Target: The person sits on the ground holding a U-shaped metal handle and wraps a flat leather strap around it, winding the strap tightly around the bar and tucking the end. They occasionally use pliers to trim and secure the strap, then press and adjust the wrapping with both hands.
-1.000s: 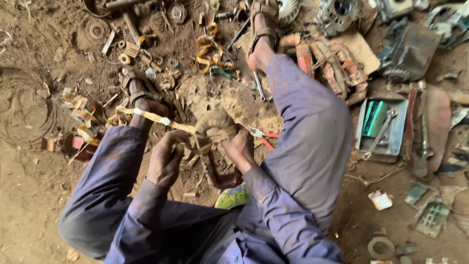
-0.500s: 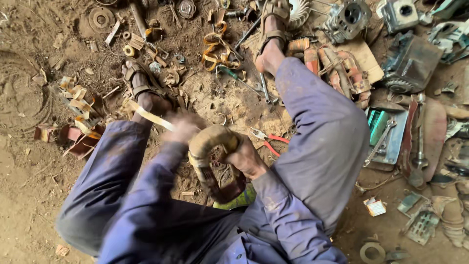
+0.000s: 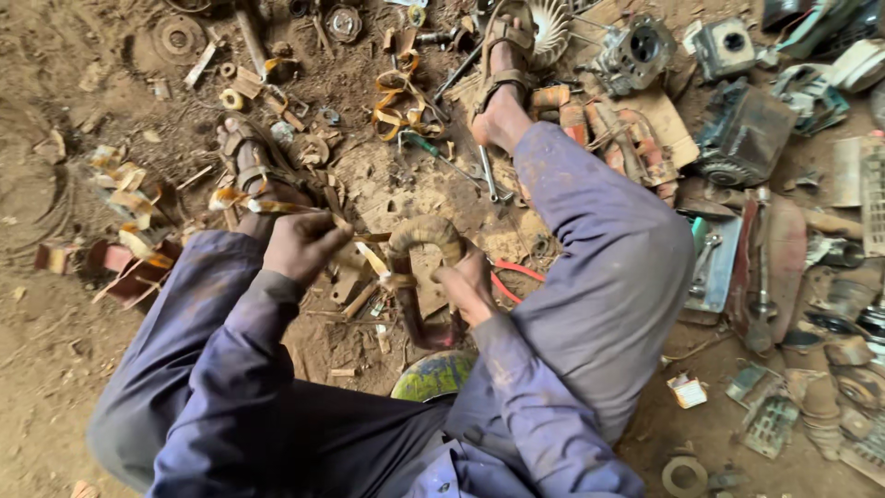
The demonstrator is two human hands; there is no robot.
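Pulling clear since a moment ago, a tape strip (image 3: 277,207) is gripped by the left hand (image 3: 300,244); the coil (image 3: 424,235) is clutched by the right hand (image 3: 466,290), more unwrapped

Wound coil (image 3: 424,235) wrapped in matt, dusty tan tape; pulled strip (image 3: 277,205) papery, yellowish. Sleeves (image 3: 277,369) blue cloth, stained. Wrench (image 3: 487,175) bare dull metal. Ground (image 3: 55,111) rough dry dirt.

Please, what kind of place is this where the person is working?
Probably an open-air repair or scrap workshop on a dirt floor. Metal machine parts, wrenches and tape scraps lie about, while the left hand and right hand unwrap a coil.
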